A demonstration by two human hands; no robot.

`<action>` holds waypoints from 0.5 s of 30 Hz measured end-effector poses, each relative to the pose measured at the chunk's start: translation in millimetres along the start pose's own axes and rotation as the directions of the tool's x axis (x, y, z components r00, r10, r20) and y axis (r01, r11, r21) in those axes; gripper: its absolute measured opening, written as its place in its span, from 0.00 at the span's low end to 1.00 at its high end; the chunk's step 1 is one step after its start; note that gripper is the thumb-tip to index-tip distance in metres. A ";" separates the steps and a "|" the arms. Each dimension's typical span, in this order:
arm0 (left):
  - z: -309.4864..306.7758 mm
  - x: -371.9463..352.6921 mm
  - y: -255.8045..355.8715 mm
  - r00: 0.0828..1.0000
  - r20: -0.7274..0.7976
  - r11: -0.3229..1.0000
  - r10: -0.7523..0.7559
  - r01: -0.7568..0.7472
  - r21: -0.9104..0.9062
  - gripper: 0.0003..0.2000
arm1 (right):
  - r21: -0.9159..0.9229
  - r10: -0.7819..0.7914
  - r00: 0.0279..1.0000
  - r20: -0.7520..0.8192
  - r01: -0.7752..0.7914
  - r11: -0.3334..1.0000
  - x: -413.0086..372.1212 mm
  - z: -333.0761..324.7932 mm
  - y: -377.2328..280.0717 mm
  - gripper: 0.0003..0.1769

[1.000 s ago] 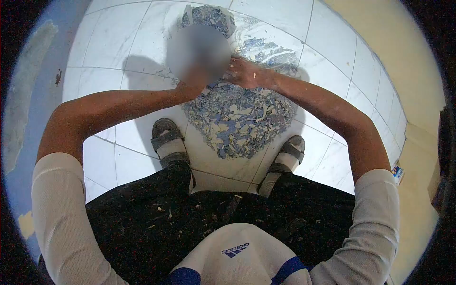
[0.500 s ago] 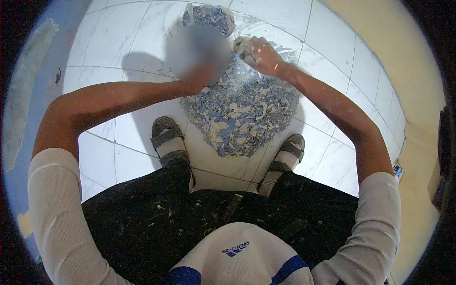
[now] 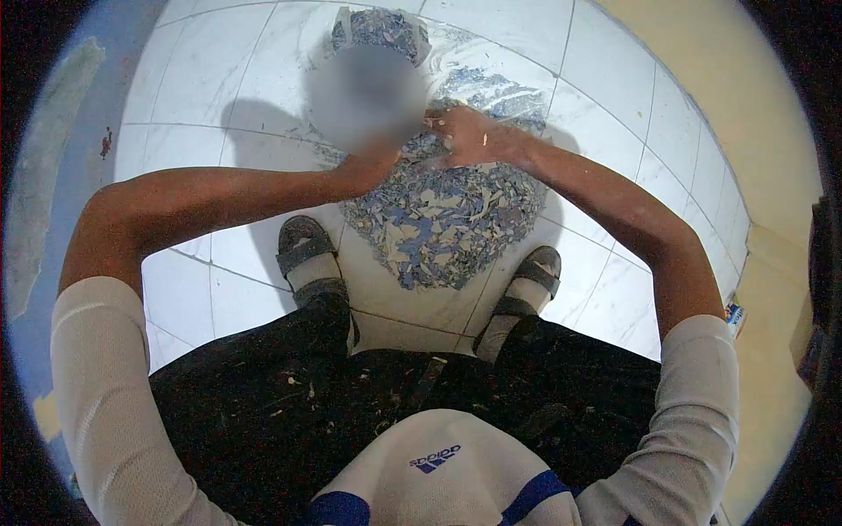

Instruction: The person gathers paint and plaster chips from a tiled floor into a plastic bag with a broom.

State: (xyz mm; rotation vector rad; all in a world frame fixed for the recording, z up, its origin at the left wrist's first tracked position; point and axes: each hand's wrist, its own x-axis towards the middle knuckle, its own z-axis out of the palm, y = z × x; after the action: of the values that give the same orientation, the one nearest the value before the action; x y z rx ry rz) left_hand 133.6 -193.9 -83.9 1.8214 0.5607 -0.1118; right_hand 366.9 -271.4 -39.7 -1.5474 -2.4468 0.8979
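A heap of blue, grey and cream paint flakes (image 3: 438, 219) lies on the tiled floor between my feet. My right hand (image 3: 463, 136) is low over the heap's far part, dusted pale, its fingers curled inward toward my other hand. What they hold, if anything, is hidden. My left hand (image 3: 379, 159) comes in from the left beside it; a round grey blur covers its fingers. Just beyond the blur stands a rounded bundle of similar flakes (image 3: 381, 31) with pale strips at its edge; its lower part is covered.
White floor tiles (image 3: 605, 210) surround the heap, with white powder smears (image 3: 491, 74) at its far right. My sandalled feet (image 3: 307, 254) flank the near end. A blue wall (image 3: 61, 193) is on the left, a cream surface (image 3: 728, 96) on the right.
My right hand has come down and toward me, from the heap's far edge onto the flakes. My left forearm has dropped slightly nearer. More of the powdery far patch shows.
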 end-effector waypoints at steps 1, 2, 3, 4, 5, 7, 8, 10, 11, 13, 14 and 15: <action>0.1 0.6 -7.1 1.000 -0.010 0.994 -0.022 0.021 -0.112 0.30 | 0.012 -0.008 1.000 0.007 0.008 1.000 -1.2 -4.3 -5.2 0.44; -1.2 -0.6 -6.3 1.000 0.004 0.994 -0.013 0.013 -0.109 0.32 | 0.023 -0.017 1.000 0.013 0.016 1.000 -2.9 -6.4 -9.2 0.45; -2.6 -1.9 -5.5 1.000 0.017 0.994 -0.003 0.005 -0.107 0.34 | 0.036 -0.025 0.999 -0.031 0.026 0.999 -5.7 -7.1 -14.7 0.45; -3.7 -3.3 -4.7 1.000 0.029 0.994 0.006 -0.003 -0.105 0.36 | 0.048 -0.033 0.997 -0.074 0.036 0.998 -9.0 -7.2 -21.1 0.44; -5.1 -7.6 4.2 0.999 0.030 1.000 0.022 -0.023 0.015 0.38 | 0.059 -0.041 0.992 -0.118 0.048 0.997 -10.2 -7.3 -24.6 0.44; -8.1 -18.1 29.7 0.998 0.037 0.965 0.053 -0.061 0.256 0.42 | -0.032 -0.043 0.990 -0.137 0.039 0.999 -5.2 9.3 -14.6 0.45; -9.7 -19.0 29.5 0.992 0.068 0.958 0.110 -0.124 0.260 0.43 | -0.075 -0.045 0.988 -0.147 0.034 0.997 -2.5 16.1 -14.2 0.45; -15.8 -19.3 29.2 0.967 0.130 0.932 0.219 -0.247 0.265 0.45 | -0.064 -0.006 0.994 -0.108 0.000 0.998 -2.0 26.4 -11.9 0.45; -15.8 -17.4 23.2 0.966 0.134 0.922 0.223 -0.254 0.292 0.45 | -0.061 0.013 0.996 -0.088 -0.019 0.998 -0.9 24.3 -14.6 0.46; -12.2 -12.9 11.8 0.962 0.138 0.901 0.236 -0.270 0.340 0.45 | -0.077 0.050 0.998 -0.046 -0.053 0.996 1.2 20.9 -20.3 0.48; -12.1 -12.9 13.1 0.965 0.134 0.897 0.225 -0.259 0.358 0.45 | -0.085 0.070 0.997 -0.024 -0.071 0.994 1.4 21.7 -20.2 0.49; -10.8 -12.7 14.3 0.968 0.131 0.893 0.215 -0.249 0.376 0.45 | -0.131 0.047 0.999 -0.019 -0.049 0.990 1.4 25.0 -17.0 0.48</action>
State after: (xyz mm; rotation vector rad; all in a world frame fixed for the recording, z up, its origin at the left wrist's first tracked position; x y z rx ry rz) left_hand 126.4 -191.1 -63.4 2.2479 0.2649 -0.1466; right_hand 343.0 -286.0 -51.4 -1.6559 -2.5140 0.7421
